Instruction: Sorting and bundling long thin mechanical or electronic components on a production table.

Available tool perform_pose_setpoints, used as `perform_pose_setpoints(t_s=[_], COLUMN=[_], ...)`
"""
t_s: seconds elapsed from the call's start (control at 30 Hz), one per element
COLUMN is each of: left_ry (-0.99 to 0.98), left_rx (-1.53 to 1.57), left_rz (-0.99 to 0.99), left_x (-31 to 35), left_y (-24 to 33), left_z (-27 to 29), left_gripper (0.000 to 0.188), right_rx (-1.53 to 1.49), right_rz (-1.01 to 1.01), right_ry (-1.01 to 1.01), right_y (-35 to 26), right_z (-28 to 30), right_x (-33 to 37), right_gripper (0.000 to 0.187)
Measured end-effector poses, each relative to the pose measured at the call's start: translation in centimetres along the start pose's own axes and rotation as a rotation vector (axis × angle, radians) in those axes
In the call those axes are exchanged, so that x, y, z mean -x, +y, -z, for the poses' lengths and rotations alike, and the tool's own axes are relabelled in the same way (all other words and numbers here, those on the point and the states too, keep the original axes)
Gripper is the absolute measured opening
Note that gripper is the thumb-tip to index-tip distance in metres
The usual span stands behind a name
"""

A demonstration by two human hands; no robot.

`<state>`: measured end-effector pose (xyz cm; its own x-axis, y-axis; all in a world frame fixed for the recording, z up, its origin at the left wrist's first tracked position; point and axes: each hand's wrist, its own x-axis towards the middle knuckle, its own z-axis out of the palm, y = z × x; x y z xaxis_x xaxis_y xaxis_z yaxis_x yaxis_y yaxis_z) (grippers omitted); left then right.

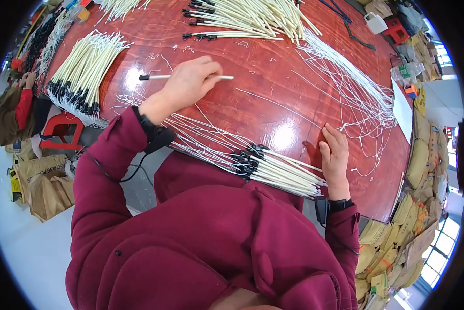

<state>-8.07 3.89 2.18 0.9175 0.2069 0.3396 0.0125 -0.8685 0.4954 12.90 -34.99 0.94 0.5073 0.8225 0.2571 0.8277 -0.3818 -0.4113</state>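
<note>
My left hand [193,80], fingers curled, is closed round a slim pale rod with a black cap [225,77]; the cap sticks out on the left, the bare end on the right. The hand covers the rod's middle. On the right, my right hand [335,155] pinches a thin white string [286,108] that trails left across the red table [273,67]. Between me and the table's near edge lies a bundle of capped rods [283,170], black ends to the left, with white strings [201,139] running from them toward my left arm.
Another bundle of capped rods [89,67] lies at the left, and a larger pile [242,18] at the far side. Loose white strings [351,77] spread on the right. A red stool [61,132] stands left; brown sacks [392,243] line the right. Another person's red sleeve [23,108] shows far left.
</note>
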Motion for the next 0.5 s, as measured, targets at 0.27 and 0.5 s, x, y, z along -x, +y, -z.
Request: perform_pose_setpoints(t_s=[0.27, 0.5], left_ry=[0.011, 0.005], left_rx=[-0.232, -0.285], left_rz=[-0.052, -0.093], left_x=[1.8, 1.0], left_y=[2.7, 2.3], left_z=[0.6, -0.4], left_gripper=[0.011, 0.01], right_rx=[0.03, 0.034], right_rz=[0.02, -0.008], right_ry=[0.038, 0.012], right_y=[-0.1, -0.7], right_z=[-0.5, -0.3], right_x=[0.0, -0.2], right_gripper=[0.038, 0.037])
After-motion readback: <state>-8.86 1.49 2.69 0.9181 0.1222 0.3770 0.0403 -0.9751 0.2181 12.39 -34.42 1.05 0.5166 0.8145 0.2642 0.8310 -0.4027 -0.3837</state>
